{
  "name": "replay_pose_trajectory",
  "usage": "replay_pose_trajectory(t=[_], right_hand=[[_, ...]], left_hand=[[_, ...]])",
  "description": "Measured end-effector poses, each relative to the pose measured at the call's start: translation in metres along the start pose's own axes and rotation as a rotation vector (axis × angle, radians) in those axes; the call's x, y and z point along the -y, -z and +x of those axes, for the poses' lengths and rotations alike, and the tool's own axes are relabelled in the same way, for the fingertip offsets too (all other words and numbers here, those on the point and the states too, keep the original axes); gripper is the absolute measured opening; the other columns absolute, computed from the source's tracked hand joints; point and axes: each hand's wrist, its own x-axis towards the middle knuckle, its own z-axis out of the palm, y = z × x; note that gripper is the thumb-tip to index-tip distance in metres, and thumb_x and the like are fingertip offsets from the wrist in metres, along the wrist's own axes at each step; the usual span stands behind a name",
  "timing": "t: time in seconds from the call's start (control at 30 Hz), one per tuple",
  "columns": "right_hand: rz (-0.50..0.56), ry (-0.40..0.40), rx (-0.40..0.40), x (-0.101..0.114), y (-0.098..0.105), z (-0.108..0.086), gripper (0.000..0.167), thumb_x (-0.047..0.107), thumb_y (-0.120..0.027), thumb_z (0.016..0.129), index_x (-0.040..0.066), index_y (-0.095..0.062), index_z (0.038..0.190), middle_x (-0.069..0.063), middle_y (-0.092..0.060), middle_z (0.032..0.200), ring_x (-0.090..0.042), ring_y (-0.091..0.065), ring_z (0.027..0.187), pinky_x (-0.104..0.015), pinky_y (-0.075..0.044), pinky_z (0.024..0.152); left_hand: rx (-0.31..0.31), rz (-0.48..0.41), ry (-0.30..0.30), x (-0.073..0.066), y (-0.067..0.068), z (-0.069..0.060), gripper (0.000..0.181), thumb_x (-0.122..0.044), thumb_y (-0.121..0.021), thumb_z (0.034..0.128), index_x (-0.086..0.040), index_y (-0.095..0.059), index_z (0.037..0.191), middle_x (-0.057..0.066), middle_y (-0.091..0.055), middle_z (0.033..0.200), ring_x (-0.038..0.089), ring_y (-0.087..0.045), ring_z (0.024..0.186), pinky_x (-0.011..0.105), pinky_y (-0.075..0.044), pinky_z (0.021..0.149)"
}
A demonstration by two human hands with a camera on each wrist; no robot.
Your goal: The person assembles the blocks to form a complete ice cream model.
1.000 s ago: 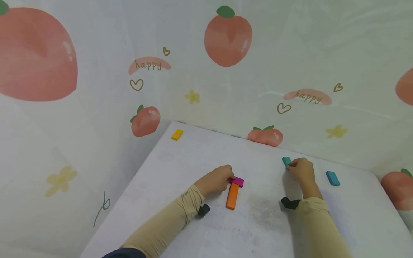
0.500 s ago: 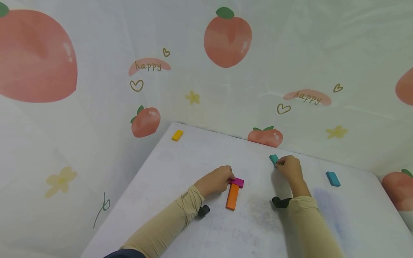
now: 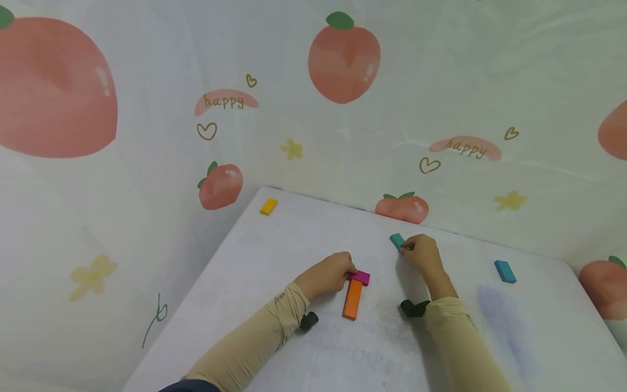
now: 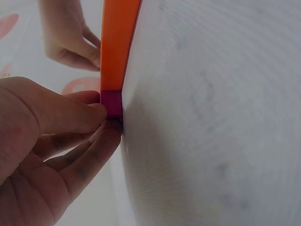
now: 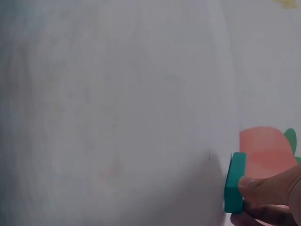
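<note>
In the head view, I read both hands as engaged. The left hand (image 3: 327,273) grasps the magenta block (image 3: 362,277) between thumb and fingers, covering one end of it. The magenta block lies on the worktop (image 3: 374,356), crosswise against the far end of the orange block (image 3: 352,300), touching it. The right hand (image 3: 426,256) pinches the teal block (image 3: 396,240) by its near end, beyond and to the right of the magenta block and apart from it. I cannot tell whether the teal block touches the worktop.

Surrounding items: the yellow block (image 3: 268,206) lies near the far left corner; the blue block (image 3: 505,271) lies on the right side, well apart from the right hand.

Obstructions: a printed backdrop (image 3: 416,81) stands just behind the far edge. The left sleeve (image 3: 250,340) crosses the worktop left of the orange block; the right sleeve (image 3: 462,345) lies between the orange and blue blocks. A black fitting (image 3: 413,308) projects beside the right wrist.
</note>
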Motion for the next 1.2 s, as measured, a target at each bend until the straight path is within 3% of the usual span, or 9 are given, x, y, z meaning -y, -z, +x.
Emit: replay_pose_trajectory(t=[0.83, 1.2], right_hand=[[0.058, 0.105, 0.111, 0.040, -0.023, -0.012, 0.015, 0.001, -0.073, 0.095, -0.005, -0.081, 0.105, -0.022, -0.074, 0.109, -0.035, -0.066, 0.100, -0.054, -0.059, 0.098], [0.067, 0.158, 0.139, 0.051, -0.027, -0.021, 0.011, 0.003, -0.073, 0.096, -0.001, -0.082, 0.102, -0.016, -0.073, 0.106, -0.033, -0.067, 0.100, -0.051, -0.061, 0.095]], left_hand=[[0.012, 0.027, 0.011, 0.000, -0.001, 0.002, 0.024, -0.004, -0.068, 0.1016, -0.006, -0.079, 0.123, 0.004, -0.068, 0.107, 0.010, -0.062, 0.096, 0.018, -0.056, 0.093], [0.008, 0.050, -0.001, -0.004, 0.004, 0.000, 0.024, -0.002, -0.066, 0.1023, -0.004, -0.079, 0.122, 0.005, -0.069, 0.110, 0.011, -0.061, 0.097, 0.019, -0.056, 0.094]])
